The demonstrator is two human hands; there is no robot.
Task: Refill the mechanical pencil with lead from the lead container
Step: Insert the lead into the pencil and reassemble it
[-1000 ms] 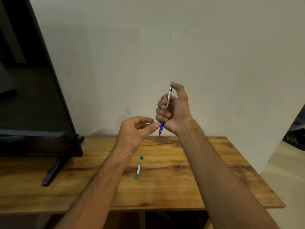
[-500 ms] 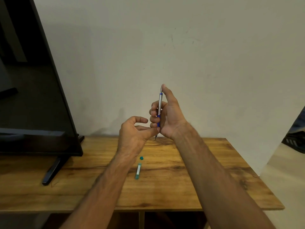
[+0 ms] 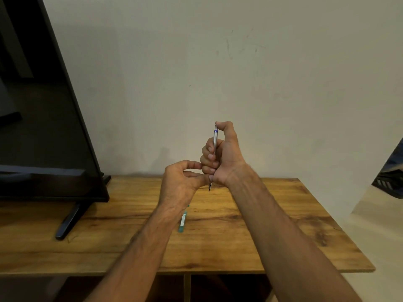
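Grips the mechanical pencil (image 3: 215, 138) in the right hand (image 3: 220, 158), 4 fingers curled round the lower barrel, thumb arched over the top end. Holds it upright, tip down, in the air above the far edge of the surface (image 3: 283, 225), about midway along that edge. Shows a silver upper barrel with a blue band near the top and a dark point poking out below the fist. Holds the left hand (image 3: 181, 184) just beside the right, lower and to its left, thumb tip meeting the right little finger close to the pencil's point, index finger curled over toward the thumb, other fingers folded in. Cannot tell whether anything thin sits pinched between that thumb and index. Has the lead container (image 3: 182, 222), a slim teal tube with a pale label, lying flat near the middle of the surface, its far end right beside the left wrist. Gives a glimpse of a small teal piece (image 3: 188, 205) just past that end, mostly hidden by the wrist. Has a black screen (image 3: 43, 127) standing at the far left corner, 1 foot (image 3: 69, 221) of its stand angled toward the near edge. Backs onto a plain pale wall (image 3: 283, 94)
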